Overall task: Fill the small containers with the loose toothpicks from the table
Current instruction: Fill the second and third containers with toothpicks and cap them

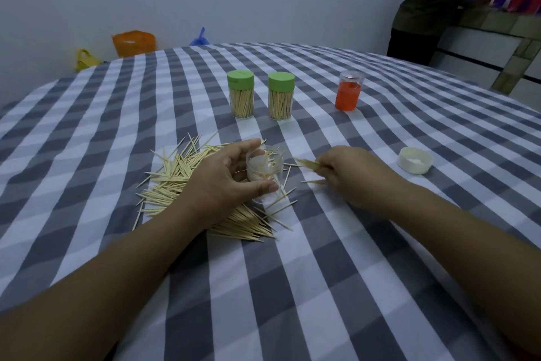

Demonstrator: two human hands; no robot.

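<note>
Since toothpicks point(187, 179) are light, stiff and sharp-tipped, I pinch a bundle point(306, 164) mid-shaft in my right hand point(348, 173); left hand point(225, 179) clasps the cup point(265, 169).

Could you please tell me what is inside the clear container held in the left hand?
A few toothpicks lie loosely inside the clear container, which the left hand grips. Its lower part is covered by the fingers, so how full it is cannot be seen.
</note>
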